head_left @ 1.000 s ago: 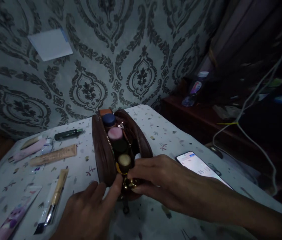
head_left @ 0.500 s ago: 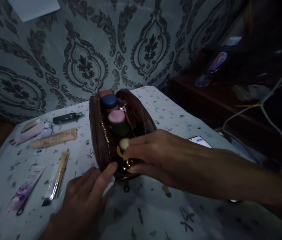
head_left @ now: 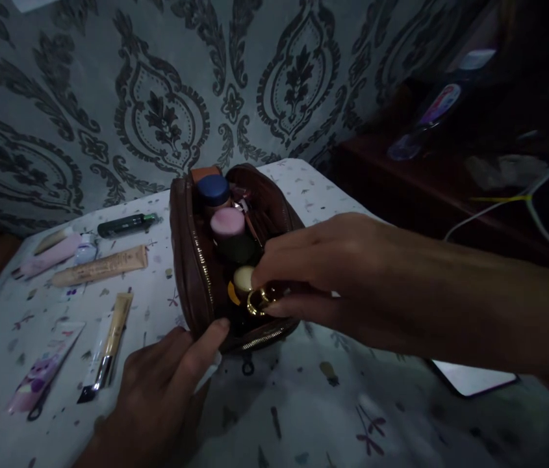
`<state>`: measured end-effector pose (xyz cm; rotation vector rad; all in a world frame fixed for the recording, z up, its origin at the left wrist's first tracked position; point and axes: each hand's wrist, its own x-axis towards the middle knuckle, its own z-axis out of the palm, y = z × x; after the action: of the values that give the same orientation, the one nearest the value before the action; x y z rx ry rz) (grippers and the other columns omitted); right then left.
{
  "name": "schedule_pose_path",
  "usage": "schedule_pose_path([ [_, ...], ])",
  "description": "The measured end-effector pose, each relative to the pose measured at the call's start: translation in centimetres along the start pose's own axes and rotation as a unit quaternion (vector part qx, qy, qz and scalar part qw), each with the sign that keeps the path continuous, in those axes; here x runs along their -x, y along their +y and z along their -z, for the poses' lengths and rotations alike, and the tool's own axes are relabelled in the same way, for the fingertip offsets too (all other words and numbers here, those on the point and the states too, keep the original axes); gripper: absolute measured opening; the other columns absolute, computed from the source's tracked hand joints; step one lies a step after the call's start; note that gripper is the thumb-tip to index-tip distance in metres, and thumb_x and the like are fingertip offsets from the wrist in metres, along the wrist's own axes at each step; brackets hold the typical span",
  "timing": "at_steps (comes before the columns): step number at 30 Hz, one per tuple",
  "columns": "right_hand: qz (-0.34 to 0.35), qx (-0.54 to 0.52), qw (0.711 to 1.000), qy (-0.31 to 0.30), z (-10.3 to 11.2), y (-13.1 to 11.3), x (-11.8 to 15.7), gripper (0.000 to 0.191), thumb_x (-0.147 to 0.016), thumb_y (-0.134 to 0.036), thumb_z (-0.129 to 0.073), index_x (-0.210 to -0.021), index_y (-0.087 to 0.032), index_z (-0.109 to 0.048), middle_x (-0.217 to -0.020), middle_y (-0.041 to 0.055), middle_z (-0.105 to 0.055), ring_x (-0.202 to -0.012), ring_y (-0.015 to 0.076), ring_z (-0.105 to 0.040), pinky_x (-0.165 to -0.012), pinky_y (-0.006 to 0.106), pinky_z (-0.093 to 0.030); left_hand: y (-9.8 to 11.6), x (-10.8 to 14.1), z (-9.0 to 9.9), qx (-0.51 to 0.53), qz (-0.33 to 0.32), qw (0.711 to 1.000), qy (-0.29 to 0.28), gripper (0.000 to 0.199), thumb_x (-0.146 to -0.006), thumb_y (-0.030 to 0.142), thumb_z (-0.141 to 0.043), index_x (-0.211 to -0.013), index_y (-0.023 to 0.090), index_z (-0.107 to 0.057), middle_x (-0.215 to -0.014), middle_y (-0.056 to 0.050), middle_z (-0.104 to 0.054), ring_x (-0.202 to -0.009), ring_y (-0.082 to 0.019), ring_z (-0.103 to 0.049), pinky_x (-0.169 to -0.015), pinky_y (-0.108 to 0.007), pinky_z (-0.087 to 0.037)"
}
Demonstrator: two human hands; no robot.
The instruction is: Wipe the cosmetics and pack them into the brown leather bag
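An unzipped brown toiletry bag (head_left: 181, 260) stands on the patterned cloth. My left hand (head_left: 167, 383) is closed on its near left edge, thumb over the rim; something whitish shows beneath that hand. Inside the bag, my right hand (head_left: 318, 266) pinches a dark, shiny item with gold rings (head_left: 257, 302); its kind is unclear and the fingers cover part of it. Touching or very near those fingers is a round cream-coloured lid (head_left: 243, 279). Farther back in the bag are a pink-topped container (head_left: 228, 222) and a blue-lidded jar (head_left: 213, 190).
Left of the bag lie a dark green bottle (head_left: 125, 225), a beige tube (head_left: 103, 266), a pink tube (head_left: 50, 257), a gold tube (head_left: 115, 331) and a purple-pink tube (head_left: 45, 370). A phone (head_left: 472, 377) is under my right forearm. A clear bottle (head_left: 430, 110) and white cable (head_left: 542, 221) are at right.
My right hand has lifted slightly and shifted right, tilting the gold-ringed item so its rings show more. The view has moved a little; my left hand stays at the bag's edge.
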<state>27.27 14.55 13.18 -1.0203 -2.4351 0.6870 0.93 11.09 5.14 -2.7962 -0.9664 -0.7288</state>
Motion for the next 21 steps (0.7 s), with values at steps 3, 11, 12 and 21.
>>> schedule_pose_path([
  [3, -0.005, -0.001, 1.000, -0.021, 0.0, -0.1, -0.4, 0.010, -0.091, -0.024, -0.059, -0.088, -0.021, -0.068, -0.079, -0.0002, -0.063, -0.070, 0.0131, -0.058, -0.059, 0.025, -0.042, -0.1, 0.1, 0.0, 0.008, 0.003, 1.000, -0.001, 0.046, -0.091, 0.013, -0.039, -0.136, 0.018, -0.045, -0.072, -0.001, -0.066, -0.060, -0.015, -0.065, -0.051, -0.023, -0.049],
  [11, 0.010, -0.005, 0.998, -0.057, -0.4, 0.1, -1.6, 0.012, -0.091, -0.018, -0.055, -0.084, -0.020, -0.066, -0.077, -0.0004, -0.061, -0.069, 0.0129, -0.057, -0.059, 0.025, -0.041, -0.3, 0.4, -0.1, 0.014, 0.005, 1.000, -0.008, 0.042, -0.094, 0.013, -0.038, -0.134, 0.018, -0.048, -0.074, -0.001, -0.066, -0.060, -0.013, -0.064, -0.053, -0.022, -0.049],
  [12, 0.019, -0.012, 0.997, -0.071, -0.3, 0.2, -1.7, 0.013, -0.090, -0.018, -0.055, -0.082, -0.020, -0.065, -0.076, -0.0009, -0.060, -0.069, 0.0127, -0.056, -0.059, 0.025, -0.041, -0.3, 0.5, -0.1, 0.010, 0.001, 1.000, -0.009, 0.042, -0.094, 0.013, -0.038, -0.134, 0.018, -0.048, -0.075, -0.001, -0.066, -0.061, -0.013, -0.064, -0.054, -0.022, -0.050],
  [21, 0.049, -0.009, 0.988, -0.148, -0.1, -0.7, -3.0, 0.016, -0.087, -0.008, -0.057, -0.075, -0.018, -0.063, -0.077, -0.0019, -0.061, -0.066, 0.0102, -0.054, -0.060, 0.023, -0.042, -0.4, 1.1, -0.1, -0.008, 0.010, 1.000, -0.029, 0.049, -0.095, 0.012, -0.034, -0.143, 0.022, -0.041, -0.088, -0.003, -0.069, -0.078, -0.015, -0.068, -0.065, -0.023, -0.052],
])
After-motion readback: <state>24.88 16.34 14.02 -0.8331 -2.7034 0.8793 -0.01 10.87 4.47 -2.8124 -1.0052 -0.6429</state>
